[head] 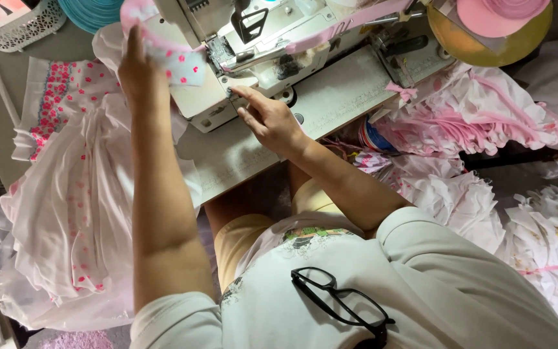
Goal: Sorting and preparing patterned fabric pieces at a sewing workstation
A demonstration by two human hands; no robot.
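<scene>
Pink-dotted white fabric (pixel 182 66) sits at about eleven o'clock in the head view, lying at the sewing machine (pixel 272 45), with a pink trim strip (pixel 350 22) running off toward one o'clock across the machine's head. The left hand (pixel 138 74) is raised at eleven o'clock, its back to the camera, its fingers pressed against the edge of that fabric; whether they pinch it or only steady it cannot be told. The right hand (pixel 269 119) lies near the centre, loosely open and holding nothing, index finger stretched out flat on the machine bed (pixel 343 97) just beside the needle area. At nine o'clock white garments with pink flower print (pixel 66 194) spill down the left side. Toward three o'clock lies a heap of pink and white ruffled pieces (pixel 473 123). At six o'clock black-framed glasses (pixel 340 300) hang on the person's pale shirt (pixel 434 284). A teal ribbon roll (pixel 92 11) shows at twelve o'clock, left of the machine.
</scene>
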